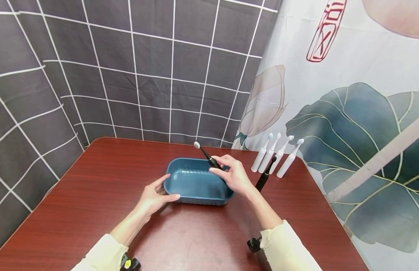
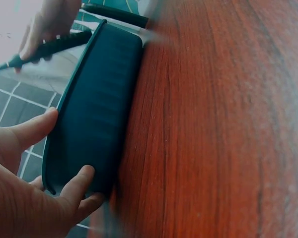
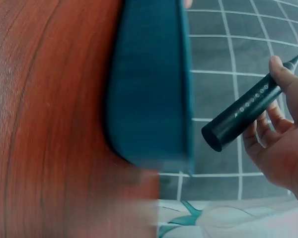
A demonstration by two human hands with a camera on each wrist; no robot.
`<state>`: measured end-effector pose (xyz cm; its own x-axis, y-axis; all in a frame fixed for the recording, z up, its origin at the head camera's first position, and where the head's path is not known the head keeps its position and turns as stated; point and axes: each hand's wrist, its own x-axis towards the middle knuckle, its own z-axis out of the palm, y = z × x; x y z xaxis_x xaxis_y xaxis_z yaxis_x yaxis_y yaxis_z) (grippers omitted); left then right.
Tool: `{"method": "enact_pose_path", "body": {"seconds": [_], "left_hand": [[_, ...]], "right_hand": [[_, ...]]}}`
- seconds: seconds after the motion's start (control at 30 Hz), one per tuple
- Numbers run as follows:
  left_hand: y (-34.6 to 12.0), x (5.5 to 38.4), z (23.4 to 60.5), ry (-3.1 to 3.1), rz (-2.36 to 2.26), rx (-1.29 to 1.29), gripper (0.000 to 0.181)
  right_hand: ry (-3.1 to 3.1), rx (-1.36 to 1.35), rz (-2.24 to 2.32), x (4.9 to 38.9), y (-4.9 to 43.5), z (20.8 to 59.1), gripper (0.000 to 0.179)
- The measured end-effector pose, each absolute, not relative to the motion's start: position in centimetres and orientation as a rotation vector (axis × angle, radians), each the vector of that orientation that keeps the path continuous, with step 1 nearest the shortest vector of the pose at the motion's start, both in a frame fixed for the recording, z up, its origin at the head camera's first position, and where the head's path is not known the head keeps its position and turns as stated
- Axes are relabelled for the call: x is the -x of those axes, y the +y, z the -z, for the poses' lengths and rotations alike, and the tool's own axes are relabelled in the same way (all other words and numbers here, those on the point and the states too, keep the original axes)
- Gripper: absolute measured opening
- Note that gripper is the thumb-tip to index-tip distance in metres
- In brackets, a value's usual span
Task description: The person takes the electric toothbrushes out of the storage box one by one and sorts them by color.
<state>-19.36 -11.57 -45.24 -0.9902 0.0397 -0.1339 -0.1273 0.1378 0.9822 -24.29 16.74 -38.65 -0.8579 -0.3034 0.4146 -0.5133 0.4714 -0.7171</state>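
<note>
A blue rectangular plastic basin (image 1: 195,198) stands on the table. My left hand (image 1: 154,196) grips its left end, with the thumb on one side and fingers on another; in the left wrist view the thumb touches the rim and a fingertip lies against the outer wall (image 2: 97,109). Above the basin's right part, my right hand (image 1: 234,175) holds a black electric toothbrush (image 1: 214,163) by its handle, its head tilted up to the left. The right wrist view shows the toothbrush handle (image 3: 241,111) between thumb and fingers, with a row of small light marks along it.
Several white electric toothbrushes (image 1: 286,165) stand upright at the table's back right. A second black toothbrush (image 1: 262,181) stands just in front of them, beside my right wrist. The reddish-brown wooden table (image 1: 121,169) meets a grey checked curtain (image 1: 151,90) behind.
</note>
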Motion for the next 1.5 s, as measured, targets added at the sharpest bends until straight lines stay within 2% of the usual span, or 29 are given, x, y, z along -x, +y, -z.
{"method": "enact_pose_path", "body": {"seconds": [0.33,0.53,0.97,1.23,1.5], "left_hand": [[-11.8,19.3,45.4,2.24,-2.014,0.08,0.088],[-11.8,19.3,45.5,2.234,-2.019,0.077,0.088],[-11.9,19.2,45.4,2.245,-2.007,0.074,0.088],[-11.8,19.2,45.2,2.245,-2.008,0.087,0.089],[-11.7,19.4,45.1,2.251,-1.995,0.096,0.089]], "right_hand": [[-2.28,-0.576,-1.565,21.4,21.2,33.8,0.042],[-2.195,-0.464,-1.606,19.5,24.9,32.3,0.037],[-2.103,-0.141,-1.592,17.8,32.9,36.4,0.042],[-2.242,-0.019,-1.507,18.5,34.0,38.4,0.033],[-2.379,0.008,-1.429,19.4,34.7,40.9,0.045]]}}
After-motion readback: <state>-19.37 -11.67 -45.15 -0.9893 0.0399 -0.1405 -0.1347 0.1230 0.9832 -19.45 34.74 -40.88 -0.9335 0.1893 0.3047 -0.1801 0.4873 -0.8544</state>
